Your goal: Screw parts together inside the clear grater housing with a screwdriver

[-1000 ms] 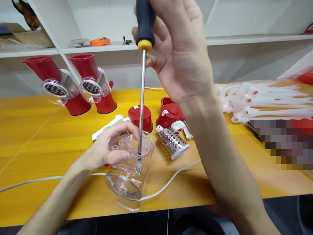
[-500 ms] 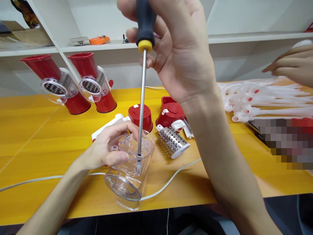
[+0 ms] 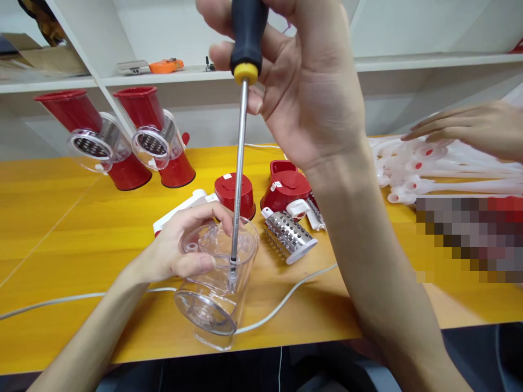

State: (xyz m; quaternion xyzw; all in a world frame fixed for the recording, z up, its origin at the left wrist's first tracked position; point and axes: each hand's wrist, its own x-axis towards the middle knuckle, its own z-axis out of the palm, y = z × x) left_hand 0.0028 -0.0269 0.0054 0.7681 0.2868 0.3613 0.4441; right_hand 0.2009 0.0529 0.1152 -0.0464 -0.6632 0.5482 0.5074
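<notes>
- My left hand (image 3: 177, 245) is half open, bent around the top of the clear cup (image 3: 210, 286), with the thumb nearer me.
- My right hand (image 3: 314, 103) is up high, its fingers curled around the black handle of the screwdriver (image 3: 239, 169). Some fingers stick out a bit.
- One screwdriver: it points down from my right hand, and its tip is in the clear cup.
- One clear cup: it sits on the yellow table (image 3: 53, 212), held by my left hand and below my right.
- Two graters (image 3: 131, 171) stand past my left hand, on its left.
- Two red bases (image 3: 235, 193) are past my left hand, side by side.
- One whole metal drum (image 3: 288, 234) lies between my left hand and my right arm. Part of another peeks out by that arm.
- One hand of another person (image 3: 478, 128) is right of my right hand, at the white tubes (image 3: 429, 185). I can't count those.
</notes>
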